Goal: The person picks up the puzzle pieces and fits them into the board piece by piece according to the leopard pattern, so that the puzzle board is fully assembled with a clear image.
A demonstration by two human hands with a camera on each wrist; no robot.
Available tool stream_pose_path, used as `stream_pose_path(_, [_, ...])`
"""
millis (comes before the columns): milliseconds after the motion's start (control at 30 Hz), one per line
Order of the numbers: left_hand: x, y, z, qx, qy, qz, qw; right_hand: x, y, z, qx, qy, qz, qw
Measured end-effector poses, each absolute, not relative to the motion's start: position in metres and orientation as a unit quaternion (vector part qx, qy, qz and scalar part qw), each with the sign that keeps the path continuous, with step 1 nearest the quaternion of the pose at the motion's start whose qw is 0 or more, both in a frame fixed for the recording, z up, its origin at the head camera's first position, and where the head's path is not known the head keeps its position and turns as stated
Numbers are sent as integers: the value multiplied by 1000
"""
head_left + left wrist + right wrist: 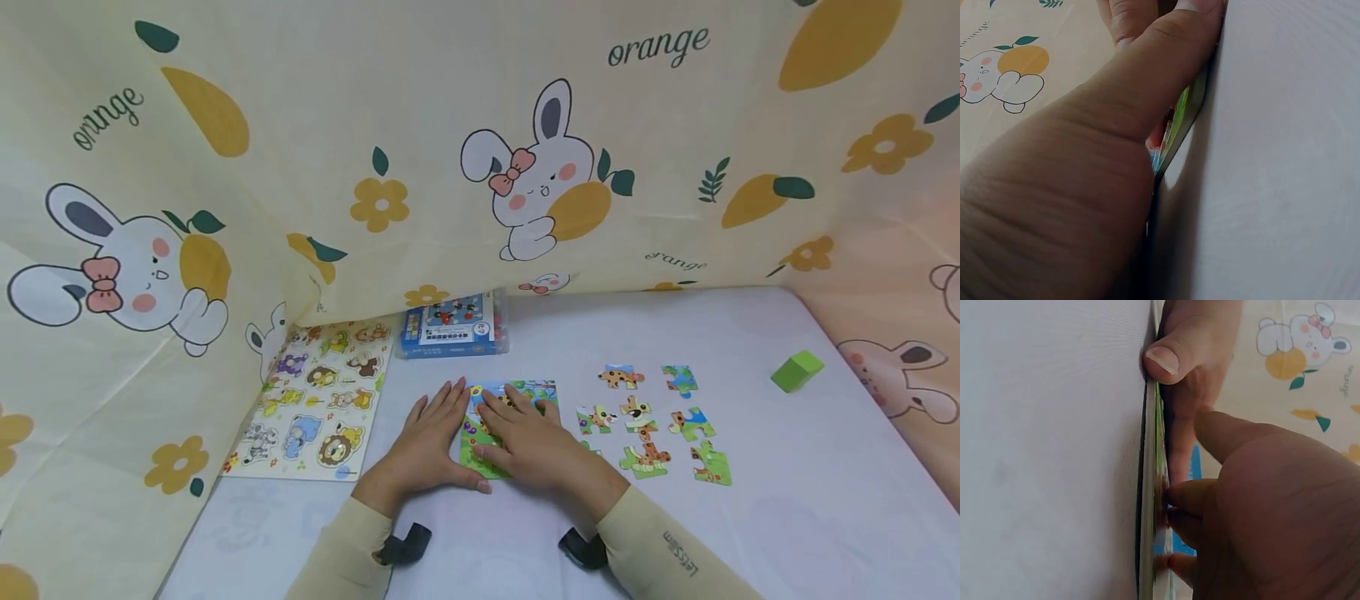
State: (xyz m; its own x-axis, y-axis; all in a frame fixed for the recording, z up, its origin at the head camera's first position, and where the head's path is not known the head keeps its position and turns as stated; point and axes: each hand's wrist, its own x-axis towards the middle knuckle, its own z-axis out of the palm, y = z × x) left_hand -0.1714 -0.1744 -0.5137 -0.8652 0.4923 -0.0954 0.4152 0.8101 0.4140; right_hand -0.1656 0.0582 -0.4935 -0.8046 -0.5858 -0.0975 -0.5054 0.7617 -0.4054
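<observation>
A small square jigsaw puzzle board (pixel 546 390) with a bright green and blue picture lies flat on the white tabletop. My left hand (pixel 423 450) rests along its left side, fingers straight, with the thumb by the near edge. Over the middle of the board, my right hand (pixel 528 437) is spread, and its fingertips touch the surface, as the right wrist view also shows. Much of the picture is hidden under the right hand. Several loose jigsaw pieces (pixel 643 460) with spotted animal parts lie just right of the board.
At the left lies a larger animal puzzle board (pixel 303 437). A blue boxed set in a clear case (pixel 457 333) stands behind the hands. A green block (pixel 797 372) sits far right. Printed cloth (pixel 420 100) hangs around the back and sides.
</observation>
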Motion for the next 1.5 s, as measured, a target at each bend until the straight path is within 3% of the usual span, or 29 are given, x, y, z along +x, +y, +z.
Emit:
stream_pose_path(567, [-171, -176, -516, 232, 946, 205, 100, -172, 101, -477, -259, 870, -404, 116])
stream_pose_path(1100, [-171, -174, -513, 232, 946, 204, 103, -165, 193, -442, -260, 755, -601, 8])
stream_pose_path(1333, [-171, -174, -514, 233, 945, 208, 100, -172, 221, -444, -201, 716, -668, -25])
stream_pose_path(1500, [-171, -173, -512, 231, 943, 215, 103, -178, 236, -455, -157, 756, -633, -64])
